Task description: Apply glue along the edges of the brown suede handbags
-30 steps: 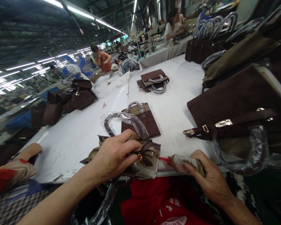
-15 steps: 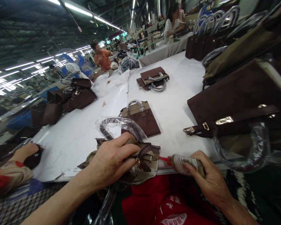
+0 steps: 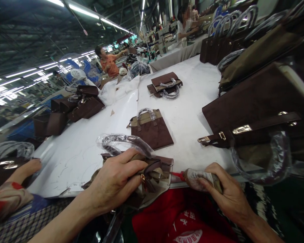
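My left hand [image 3: 114,184] is closed over a brown and tan handbag [image 3: 157,172] at the near edge of the white table [image 3: 91,141], pinching its strap and gold buckle. The bag's plastic-wrapped handle [image 3: 124,141] arches up behind my fingers. My right hand [image 3: 225,195] grips a small glue bottle [image 3: 195,177] lying on its side. Its red nozzle points left and touches the bag's right edge.
A flat brown bag [image 3: 152,128] lies just beyond, another [image 3: 166,84] farther back. Large brown bags [image 3: 255,104] crowd the right side, more [image 3: 76,104] sit at the left. Another person's hand [image 3: 25,170] holds a bag at the left edge. Red cloth [image 3: 172,216] covers my lap.
My left hand has shifted its hold and pulled the strap and buckle toward me. The bag's handle has tipped left. The other person's hand at the left now holds a brown bag.
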Tool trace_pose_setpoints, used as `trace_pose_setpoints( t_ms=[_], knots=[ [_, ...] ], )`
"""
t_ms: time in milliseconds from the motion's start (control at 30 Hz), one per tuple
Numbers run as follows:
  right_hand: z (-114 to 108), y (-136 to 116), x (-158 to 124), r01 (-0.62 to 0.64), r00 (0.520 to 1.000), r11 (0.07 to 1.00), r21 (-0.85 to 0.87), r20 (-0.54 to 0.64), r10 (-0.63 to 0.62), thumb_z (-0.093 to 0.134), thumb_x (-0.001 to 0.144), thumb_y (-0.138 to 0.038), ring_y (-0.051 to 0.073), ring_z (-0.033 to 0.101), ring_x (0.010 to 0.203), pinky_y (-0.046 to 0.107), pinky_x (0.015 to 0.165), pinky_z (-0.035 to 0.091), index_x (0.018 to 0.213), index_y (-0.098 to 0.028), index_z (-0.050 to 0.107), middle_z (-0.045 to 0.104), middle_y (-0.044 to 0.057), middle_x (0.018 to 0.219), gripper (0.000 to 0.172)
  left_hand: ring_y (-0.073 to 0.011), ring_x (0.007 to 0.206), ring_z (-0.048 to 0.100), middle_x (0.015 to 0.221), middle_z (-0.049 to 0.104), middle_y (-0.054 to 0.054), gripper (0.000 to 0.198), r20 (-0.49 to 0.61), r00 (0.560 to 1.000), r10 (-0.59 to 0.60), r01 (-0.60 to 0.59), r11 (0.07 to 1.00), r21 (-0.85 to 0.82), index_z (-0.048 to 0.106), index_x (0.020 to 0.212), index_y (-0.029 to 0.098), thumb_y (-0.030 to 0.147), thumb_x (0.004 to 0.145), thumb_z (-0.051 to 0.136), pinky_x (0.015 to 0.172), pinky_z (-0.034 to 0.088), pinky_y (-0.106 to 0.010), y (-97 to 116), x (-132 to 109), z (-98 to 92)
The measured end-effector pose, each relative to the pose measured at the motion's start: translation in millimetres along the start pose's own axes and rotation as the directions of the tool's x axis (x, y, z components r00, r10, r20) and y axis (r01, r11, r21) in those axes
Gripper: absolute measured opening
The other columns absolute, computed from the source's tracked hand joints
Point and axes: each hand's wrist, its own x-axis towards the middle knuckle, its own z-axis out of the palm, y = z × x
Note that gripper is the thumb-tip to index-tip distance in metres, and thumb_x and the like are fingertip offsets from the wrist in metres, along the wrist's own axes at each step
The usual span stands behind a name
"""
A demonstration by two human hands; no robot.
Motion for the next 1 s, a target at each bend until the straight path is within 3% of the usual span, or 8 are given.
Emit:
trace_pose_setpoints(
  t_ms=[133, 267, 433, 533, 833, 933, 1000],
  knots=[
    [1, 3, 1, -0.023, 0.998, 1.0, -0.009, -0.054, 0.022, 0.059, 0.097, -0.039, 0.017, 0.059, 0.066, 0.028, 0.063, 0.047, 0.084, -0.026, 0.057, 0.059, -0.001, 0.074, 0.018, -0.0153, 0.085, 0.066, 0.1, 0.065, -0.005, 0.022, -0.007, 1.0, -0.017, 0.017, 1.0, -0.009, 0.069, 0.103, 0.02, 0.012, 0.095, 0.051, 0.068, 0.053, -0.024, 1, -2, 0.1],
    [1, 6, -4, -0.137, 0.988, 0.99, 0.033, 0.069, 0.135, 0.06, 0.097, -0.044, 0.015, 0.055, 0.057, 0.026, 0.054, 0.044, 0.083, -0.026, 0.056, 0.055, -0.005, 0.066, 0.023, -0.0169, 0.087, 0.066, 0.101, 0.065, -0.006, 0.023, -0.007, 0.998, -0.064, 0.063, 0.997, -0.032, 0.07, 0.105, 0.02, 0.014, 0.095, 0.05, 0.072, 0.055, -0.028, 0, -9, 3.5],
    [4, 6, -6, -0.153, 0.986, 0.988, 0.013, -0.066, 0.153, 0.059, 0.096, -0.048, 0.015, 0.054, 0.057, 0.026, 0.055, 0.044, 0.081, -0.026, 0.056, 0.055, -0.004, 0.067, 0.027, -0.0177, 0.086, 0.065, 0.1, 0.066, -0.006, 0.024, -0.004, 0.996, -0.088, 0.087, 0.995, -0.041, 0.071, 0.105, 0.021, 0.015, 0.095, 0.051, 0.073, 0.055, -0.029, 0, -15, 6.3],
    [3, 5, -5, -0.181, 0.983, 0.983, 0.042, -0.006, 0.181, 0.06, 0.095, -0.046, 0.016, 0.055, 0.055, 0.026, 0.053, 0.044, 0.08, -0.026, 0.056, 0.056, -0.005, 0.064, 0.026, -0.0175, 0.087, 0.066, 0.1, 0.066, -0.005, 0.023, -0.007, 0.997, -0.082, 0.082, 0.995, -0.048, 0.071, 0.106, 0.022, 0.015, 0.095, 0.051, 0.073, 0.054, -0.028, 0, -16, 6.5],
    [-3, -8, -12, -0.04, 0.998, 0.998, 0.049, 0.055, 0.037, 0.061, 0.096, -0.033, 0.014, 0.059, 0.059, 0.024, 0.055, 0.047, 0.085, -0.027, 0.058, 0.059, -0.005, 0.071, 0.014, -0.0171, 0.084, 0.064, 0.097, 0.066, -0.004, 0.023, -0.024, 0.996, -0.081, 0.08, 0.995, -0.051, 0.07, 0.106, 0.023, 0.013, 0.095, 0.051, 0.071, 0.051, -0.028, 0, -20, 8.1],
    [-4, -11, -12, 0.006, 1.0, 1.0, 0.003, -0.013, -0.006, 0.062, 0.096, -0.031, 0.015, 0.06, 0.062, 0.024, 0.058, 0.048, 0.087, -0.027, 0.059, 0.06, -0.004, 0.074, 0.01, -0.0175, 0.084, 0.065, 0.096, 0.067, -0.004, 0.025, -0.019, 0.996, -0.088, 0.087, 0.995, -0.054, 0.07, 0.108, 0.024, 0.013, 0.095, 0.051, 0.071, 0.051, -0.028, 1, -25, 9.0],
    [-4, -13, -12, 0.009, 1.0, 1.0, 0.01, 0.001, -0.009, 0.062, 0.096, -0.03, 0.014, 0.059, 0.061, 0.024, 0.057, 0.048, 0.088, -0.028, 0.058, 0.06, -0.004, 0.074, 0.009, -0.0178, 0.082, 0.066, 0.095, 0.068, -0.004, 0.026, -0.023, 0.996, -0.091, 0.09, 0.995, -0.043, 0.07, 0.109, 0.025, 0.014, 0.095, 0.051, 0.069, 0.05, -0.028, 1, -29, 9.8]
  ],
)
